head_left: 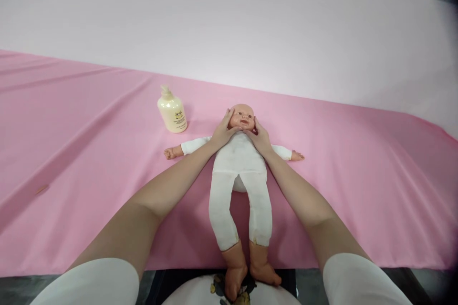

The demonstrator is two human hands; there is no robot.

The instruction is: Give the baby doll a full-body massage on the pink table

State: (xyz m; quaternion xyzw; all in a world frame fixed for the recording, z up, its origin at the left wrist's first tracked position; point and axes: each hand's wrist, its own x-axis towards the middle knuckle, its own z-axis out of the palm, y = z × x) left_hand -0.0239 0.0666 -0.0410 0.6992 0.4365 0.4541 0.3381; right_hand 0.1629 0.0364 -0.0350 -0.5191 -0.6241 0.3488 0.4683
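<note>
A baby doll in a white body suit lies on its back, its head away from me and its feet over the table's front edge. My left hand cups one side of the doll's head, thumb under the chin. On the other side my right hand mirrors it, fingers along the cheek and thumb near the neck. Both hands touch the head and hold it between them. The doll's arms stretch out sideways beneath my forearms. Left of the head stands a cream pump bottle, apart from my hands.
Pink cloth with folds covers the table. A small brownish strip lies on it at the left. Behind the table rises a plain white backdrop. The table's front edge is close to my body.
</note>
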